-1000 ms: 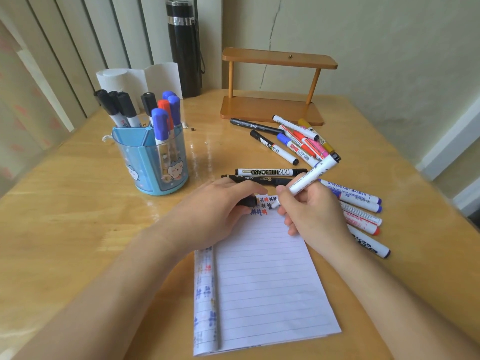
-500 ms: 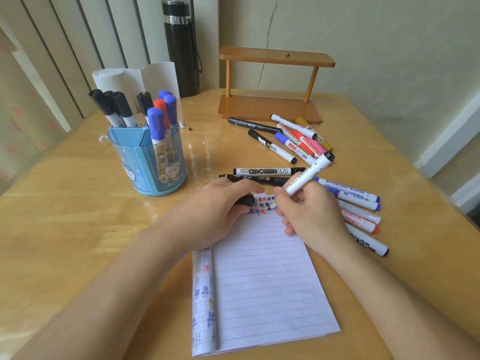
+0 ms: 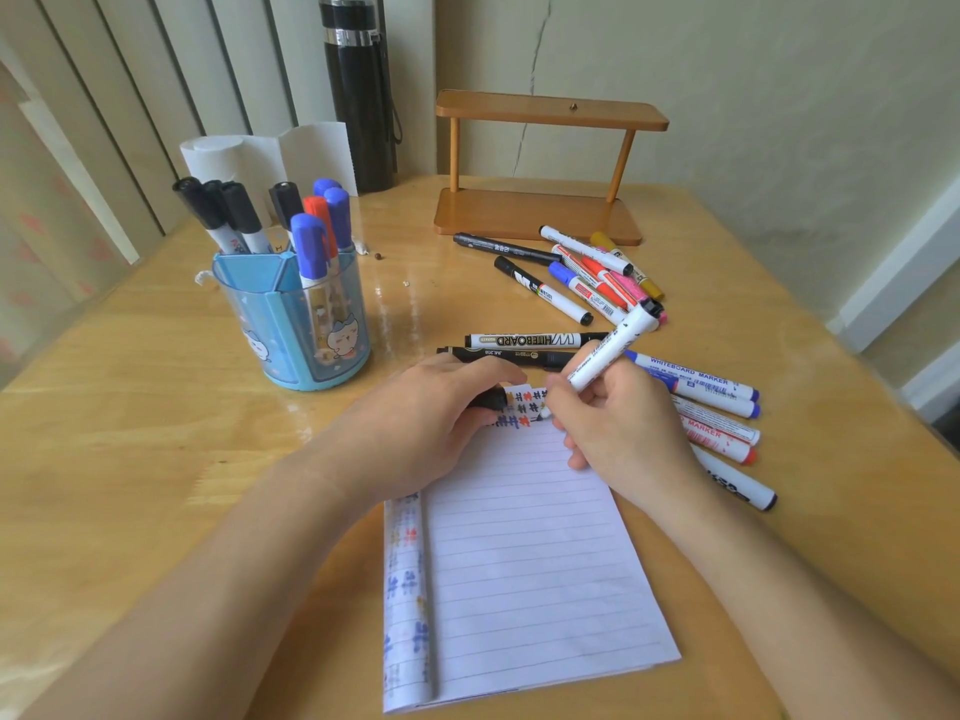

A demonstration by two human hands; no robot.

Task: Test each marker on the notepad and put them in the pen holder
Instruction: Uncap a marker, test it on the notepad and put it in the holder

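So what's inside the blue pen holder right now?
Capped markers stand in the pen holder: several black, three blue, one red. Its tinted wall blurs their lower ends; the bottom cannot be seen.

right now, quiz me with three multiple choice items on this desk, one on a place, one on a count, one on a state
1. Where does the blue pen holder stand relative to the notepad? A to its left B to its right C on it
2. How many red-capped markers stand in the pen holder? A none B one C three
3. What state is the white whiteboard marker in? A lying loose, untouched B standing in the pen holder C gripped by the right hand, tip at the notepad

1 A, the holder is left of the pad's top corner. 2 B, one red cap shows among blue and black ones. 3 C, fingers curl round it while the left hand holds a black cap.
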